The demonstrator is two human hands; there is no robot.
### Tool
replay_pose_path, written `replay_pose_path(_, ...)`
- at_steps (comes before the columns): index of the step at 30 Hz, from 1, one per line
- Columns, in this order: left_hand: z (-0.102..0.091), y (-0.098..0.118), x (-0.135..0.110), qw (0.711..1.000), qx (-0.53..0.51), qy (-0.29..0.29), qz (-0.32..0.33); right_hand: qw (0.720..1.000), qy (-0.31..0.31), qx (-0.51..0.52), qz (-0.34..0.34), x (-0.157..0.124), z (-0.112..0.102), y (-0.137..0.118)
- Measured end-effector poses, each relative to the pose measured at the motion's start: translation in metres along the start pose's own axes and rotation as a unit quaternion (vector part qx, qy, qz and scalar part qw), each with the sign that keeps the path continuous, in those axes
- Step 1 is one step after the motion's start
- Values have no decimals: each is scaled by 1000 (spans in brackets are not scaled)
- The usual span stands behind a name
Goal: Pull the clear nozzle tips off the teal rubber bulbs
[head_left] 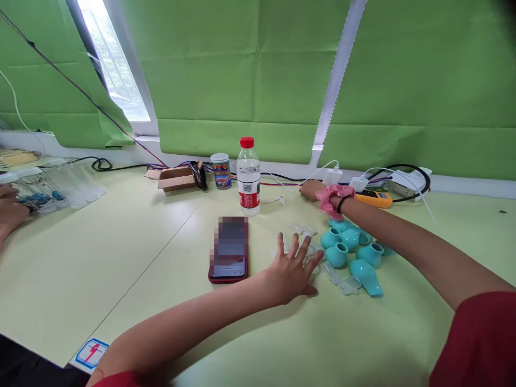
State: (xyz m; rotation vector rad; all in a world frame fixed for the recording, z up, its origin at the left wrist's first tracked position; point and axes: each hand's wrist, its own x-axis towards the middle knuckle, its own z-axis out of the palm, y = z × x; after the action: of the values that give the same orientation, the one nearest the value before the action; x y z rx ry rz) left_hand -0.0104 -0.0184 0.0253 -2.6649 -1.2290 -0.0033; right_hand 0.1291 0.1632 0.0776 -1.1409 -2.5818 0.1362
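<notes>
My left hand [293, 269] is spread over a loose group of clear plastic pieces [331, 273], fingers apart and palm down, with nothing visible in its grasp. Just right of those pieces lie several turquoise vase-shaped pieces [336, 255] with round openings; one spout-like turquoise piece [366, 277] rests on its side nearest me. My right hand [309, 190] reaches past them to the back of the table, close to a white charger [332, 175] and its cable. A pink scrunchie [332, 199] circles that wrist, and the fingers are mostly hidden, so their grip is unclear.
A phone [229, 251] lies left of my left hand. Behind it stand a red-capped bottle [249, 180], a can [221, 172] and an open cardboard box [177, 179]. Cables and an orange device [374, 199] line the back. Another person's hand [11, 212] touches clear containers at far left.
</notes>
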Motion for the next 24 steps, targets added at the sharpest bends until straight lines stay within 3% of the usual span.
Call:
replay_pose_path(4,7,4,1,998,26,53,17,997,-48,-57,-31,-13,-12,-2)
replay_pose_path(8,11,7,4,995,30,94,29,991,-68,-106,-55,-38,-44,-9)
replay_pose_path(11,10,11,-2,992,-2,126,31,984,-23,-145,-104,-79,-71,-32)
replay_pose_path(13,8,14,-14,983,-53,165,53,981,47,-143,-121,-117,-80,-55)
replay_pose_path(15,7,17,-28,953,-149,242,111,976,109,-126,-142,-157,-75,-78)
replay_pose_path(16,6,19,-35,923,-199,304,130,972,139,-109,-157,-176,-68,-88)
replay_pose_path(17,5,20,-41,890,-239,368,126,973,137,-88,-164,-193,-59,-96)
replay_pose_path(18,3,21,-46,874,-267,395,92,975,121,-75,-168,-206,-47,-102)
replay_pose_path(19,2,22,-49,874,-291,383,69,974,108,-66,-186,-217,-36,-107)
replay_pose_path(21,-1,22,-51,898,-318,298,60,970,104,-30,-216,-230,-13,-110)
replay_pose_path(24,-4,20,-48,914,-338,209,86,967,170,40,-186,-232,14,-108)
